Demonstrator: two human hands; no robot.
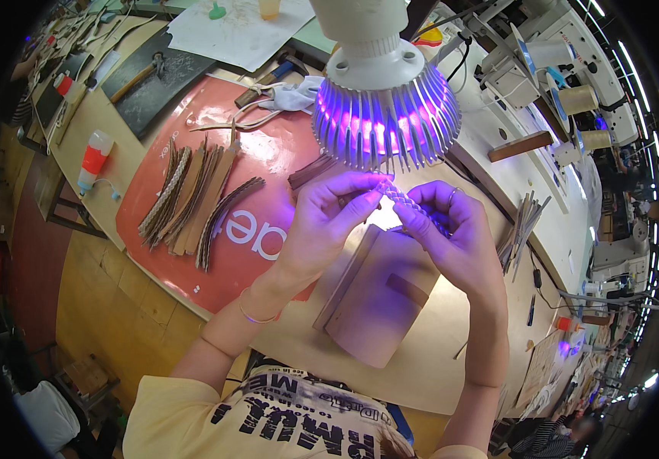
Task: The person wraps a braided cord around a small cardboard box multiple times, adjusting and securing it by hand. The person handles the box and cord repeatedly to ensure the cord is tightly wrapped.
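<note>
Under a finned lamp (385, 107) that glows violet, both hands hold a pale braided strip (406, 203). My left hand (328, 214) pinches its upper end with the fingertips. My right hand (452, 229), a ring on one finger, grips the strip's lower part. The strip runs slanted between the two hands, just above a tan leather piece (379, 294) with a small strap sewn on, which lies on the wooden table (115, 153).
Several brown braided strips (192, 203) lie fanned on a red mat (268, 153) to the left. A glue bottle (94, 157), a hammer (142, 76), white cloth and paper sit farther back. More strips (524, 222) lie at right, near sewing machines and thread cones (578, 99).
</note>
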